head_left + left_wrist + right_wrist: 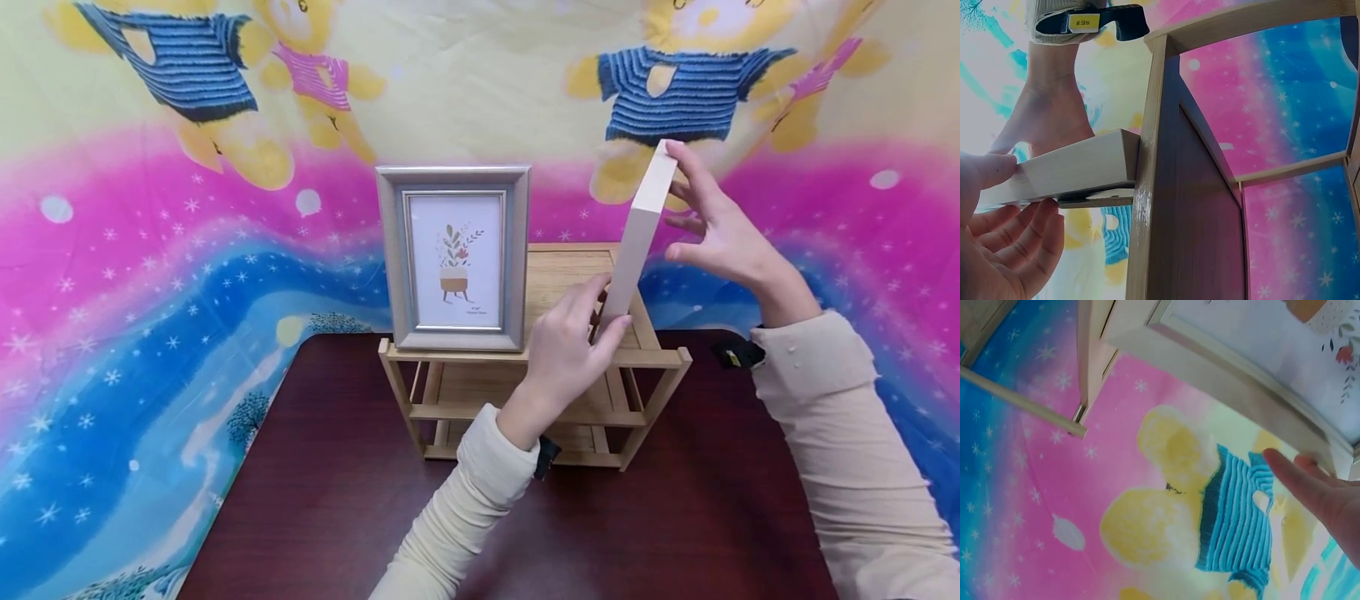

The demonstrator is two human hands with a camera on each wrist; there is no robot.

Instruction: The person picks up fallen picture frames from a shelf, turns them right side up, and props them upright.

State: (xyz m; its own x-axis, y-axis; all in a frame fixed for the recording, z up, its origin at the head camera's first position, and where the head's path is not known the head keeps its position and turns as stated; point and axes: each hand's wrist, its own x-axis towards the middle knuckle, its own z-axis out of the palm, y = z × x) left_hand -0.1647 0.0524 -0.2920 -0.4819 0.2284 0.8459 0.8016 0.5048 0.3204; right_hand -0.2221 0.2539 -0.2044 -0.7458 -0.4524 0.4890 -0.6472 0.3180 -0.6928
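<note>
A picture frame (630,250) stands nearly edge-on at the right of a wooden shelf's top (570,271). My left hand (566,337) pinches its near lower side; in the left wrist view the thumb (997,170) lies on one side and the fingers on the other. At the upper far corner my right hand (723,229) touches the frame with extended fingers, its thumb apart from it. The right wrist view shows this frame's face (1260,350) with a printed plant. Another silver-grey picture frame (457,340) stands upright on the shelf's left, facing me.
The tiered shelf (645,358) stands on a dark red-brown table (337,500). Behind it hangs a backdrop (480,83) with cartoon bears and snowflakes. Each wrist wears a black strap device, such as the right one (738,352).
</note>
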